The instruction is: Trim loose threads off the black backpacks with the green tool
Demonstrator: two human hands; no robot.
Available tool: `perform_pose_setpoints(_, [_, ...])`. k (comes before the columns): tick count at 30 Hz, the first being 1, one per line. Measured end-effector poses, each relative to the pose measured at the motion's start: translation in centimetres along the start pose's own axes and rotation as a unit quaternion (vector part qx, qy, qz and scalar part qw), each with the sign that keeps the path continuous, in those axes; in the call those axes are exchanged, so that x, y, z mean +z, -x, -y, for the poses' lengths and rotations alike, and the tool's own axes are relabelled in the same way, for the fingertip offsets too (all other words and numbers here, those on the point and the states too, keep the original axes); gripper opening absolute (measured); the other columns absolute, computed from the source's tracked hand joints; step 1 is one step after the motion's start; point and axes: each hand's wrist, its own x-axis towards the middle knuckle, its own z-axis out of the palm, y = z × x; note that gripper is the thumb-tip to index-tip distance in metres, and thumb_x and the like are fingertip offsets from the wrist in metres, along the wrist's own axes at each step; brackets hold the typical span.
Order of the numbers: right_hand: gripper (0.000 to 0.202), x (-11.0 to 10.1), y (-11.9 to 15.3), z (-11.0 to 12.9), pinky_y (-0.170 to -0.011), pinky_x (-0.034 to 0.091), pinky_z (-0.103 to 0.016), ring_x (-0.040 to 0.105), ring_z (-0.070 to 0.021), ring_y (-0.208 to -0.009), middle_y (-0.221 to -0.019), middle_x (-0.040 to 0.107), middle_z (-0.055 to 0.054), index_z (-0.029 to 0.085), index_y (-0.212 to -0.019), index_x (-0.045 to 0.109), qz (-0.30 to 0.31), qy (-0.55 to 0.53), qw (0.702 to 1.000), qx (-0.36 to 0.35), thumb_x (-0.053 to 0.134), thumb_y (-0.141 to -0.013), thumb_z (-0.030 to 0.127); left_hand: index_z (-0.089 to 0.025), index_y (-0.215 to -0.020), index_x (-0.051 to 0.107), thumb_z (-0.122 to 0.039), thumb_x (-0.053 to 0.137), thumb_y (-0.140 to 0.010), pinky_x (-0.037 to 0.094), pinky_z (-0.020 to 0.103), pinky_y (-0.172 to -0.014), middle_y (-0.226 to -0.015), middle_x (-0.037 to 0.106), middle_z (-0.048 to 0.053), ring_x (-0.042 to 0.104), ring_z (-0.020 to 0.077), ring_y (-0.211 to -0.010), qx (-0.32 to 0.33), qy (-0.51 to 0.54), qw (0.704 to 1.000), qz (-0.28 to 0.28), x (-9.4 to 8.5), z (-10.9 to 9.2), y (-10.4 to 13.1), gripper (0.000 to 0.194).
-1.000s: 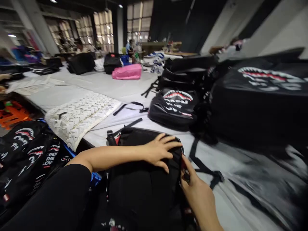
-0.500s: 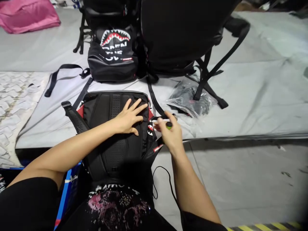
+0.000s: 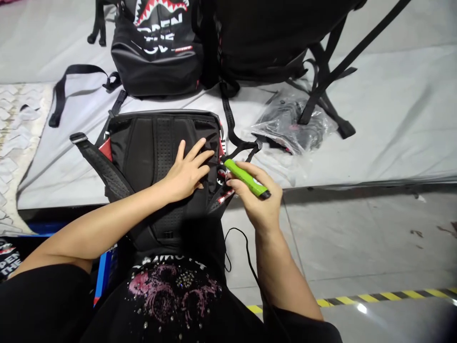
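A black backpack point(image 3: 141, 147) lies with its padded back panel up at the table's edge, its lower end against my body. My left hand point(image 3: 187, 171) rests flat on the panel's right part, fingers spread. At the bag's right side my right hand point(image 3: 259, 190) grips a green marker-like tool point(image 3: 244, 177) with black ends. The tool's far tip is at the bag's red and white side trim; whether it touches cannot be made out. A black shoulder strap point(image 3: 102, 162) sticks out to the left, and another strap point(image 3: 246, 145) lies beside the right hand.
Behind stand a backpack with shark-mouth print point(image 3: 157, 62) and a larger black bag point(image 3: 264, 43) with hanging straps. A clear plastic packet point(image 3: 294, 121) lies on the grey-covered table point(image 3: 385, 143). White patterned material point(image 3: 21, 143) is at left; a thin black cord hangs near my right arm.
The green tool, earlier mostly hidden in my right hand, now shows lengthwise with its tip at the bag's side. My left hand stays on the panel. The view has shifted, with the table's items higher.
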Motion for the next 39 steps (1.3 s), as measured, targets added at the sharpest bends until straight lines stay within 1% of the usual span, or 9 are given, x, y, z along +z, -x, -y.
perform_pose_setpoints(2, [0.023, 0.6, 0.5, -0.2, -0.078, 0.059, -0.033, 0.072, -0.0196, -0.085, -0.098, 0.075, -0.003, 0.021, -0.097, 0.069, 0.003, 0.023, 0.999, -0.025, 0.077, -0.080, 0.035, -0.015, -0.096, 0.064, -0.027, 0.070, -0.088, 0.002, 0.075, -0.119, -0.154, 0.043, 0.015, 0.014, 0.0399, -0.154, 0.014, 0.020, 0.999, -0.036, 1.0, 0.4, 0.7, 0.015])
perform_pose_setpoints(6, [0.013, 1.5, 0.9, -1.6, -0.050, 0.047, -0.026, 0.057, -0.0131, -0.051, -0.068, 0.065, 0.002, 0.021, -0.083, 0.064, -0.018, 0.052, 0.998, -0.010, 0.069, -0.083, 0.033, -0.015, -0.092, 0.063, -0.039, 0.063, -0.093, 0.005, 0.071, -0.120, -0.156, 0.037, 0.018, 0.015, 0.0393, -0.154, 0.046, 0.038, 0.990, -0.130, 3.0, 1.5, 1.7, 0.024])
perform_pose_setpoints(8, [0.013, 1.6, 0.9, -2.3, -0.048, 0.044, -0.027, 0.054, -0.0129, -0.048, -0.062, 0.063, 0.002, 0.020, -0.079, 0.066, -0.020, 0.079, 0.997, 0.011, 0.066, -0.084, 0.033, -0.016, -0.092, 0.063, -0.041, 0.062, -0.094, 0.008, 0.069, -0.121, -0.156, 0.037, 0.018, 0.015, 0.0379, -0.154, 0.056, 0.032, 0.985, -0.160, 3.7, 1.9, 2.0, 0.025])
perform_pose_setpoints(11, [0.016, 1.8, 0.6, -2.8, -0.051, 0.047, -0.027, 0.058, -0.0147, -0.054, -0.065, 0.066, 0.000, 0.019, -0.078, 0.070, -0.017, 0.088, 0.996, 0.031, 0.066, -0.083, 0.034, -0.018, -0.091, 0.063, -0.041, 0.061, -0.095, 0.008, 0.066, -0.123, -0.155, 0.040, 0.015, 0.016, 0.0342, -0.154, 0.064, 0.019, 0.980, -0.185, 4.3, 2.0, 2.0, 0.023])
perform_pose_setpoints(14, [0.018, 2.3, 0.4, -3.0, -0.052, 0.047, -0.027, 0.059, -0.0148, -0.055, -0.065, 0.067, 0.000, 0.019, -0.077, 0.070, -0.009, 0.078, 0.996, 0.039, 0.068, -0.083, 0.036, -0.018, -0.090, 0.062, -0.038, 0.061, -0.095, 0.007, 0.064, -0.124, -0.156, 0.040, 0.013, 0.017, 0.0321, -0.155, 0.062, 0.013, 0.979, -0.194, 4.6, 2.0, 1.9, 0.020])
perform_pose_setpoints(18, [0.018, 2.9, 0.1, -3.4, -0.058, 0.049, -0.028, 0.062, -0.0152, -0.061, -0.073, 0.070, -0.001, 0.019, -0.080, 0.071, 0.011, 0.118, 0.993, 0.017, 0.069, -0.084, 0.037, -0.017, -0.091, 0.062, -0.033, 0.063, -0.093, 0.005, 0.061, -0.125, -0.155, 0.041, 0.013, 0.017, 0.0311, -0.155, 0.072, 0.018, 0.977, -0.202, 4.6, 2.0, 1.9, 0.016])
perform_pose_setpoints(27, [0.021, 2.7, -0.2, -3.7, -0.054, 0.048, -0.028, 0.060, -0.0159, -0.057, -0.065, 0.068, -0.002, 0.019, -0.075, 0.070, 0.022, 0.141, 0.989, 0.033, 0.067, -0.081, 0.039, -0.018, -0.092, 0.061, -0.031, 0.063, -0.093, 0.001, 0.061, -0.125, -0.157, 0.039, 0.011, 0.014, 0.0303, -0.156, 0.057, 0.017, 0.982, -0.178, 5.0, 2.1, 1.8, 0.012])
perform_pose_setpoints(36, [0.022, 2.7, -0.3, -3.9, -0.054, 0.049, -0.028, 0.061, -0.0162, -0.058, -0.069, 0.069, -0.003, 0.019, -0.076, 0.070, 0.023, 0.099, 0.994, 0.047, 0.068, -0.080, 0.040, -0.017, -0.093, 0.062, -0.031, 0.061, -0.094, 0.006, 0.062, -0.124, -0.153, 0.042, 0.013, 0.016, 0.0309, -0.155, 0.069, 0.001, 0.979, -0.191, 5.0, 2.2, 1.7, 0.014])
perform_pose_setpoints(39, [0.021, 2.7, -0.3, -4.0, -0.052, 0.048, -0.028, 0.060, -0.0161, -0.056, -0.067, 0.069, -0.003, 0.019, -0.076, 0.070, 0.027, 0.093, 0.994, 0.048, 0.068, -0.080, 0.040, -0.017, -0.094, 0.062, -0.032, 0.061, -0.094, 0.005, 0.062, -0.125, -0.154, 0.042, 0.012, 0.016, 0.0307, -0.155, 0.069, 0.004, 0.979, -0.189, 5.0, 2.2, 1.8, 0.015])
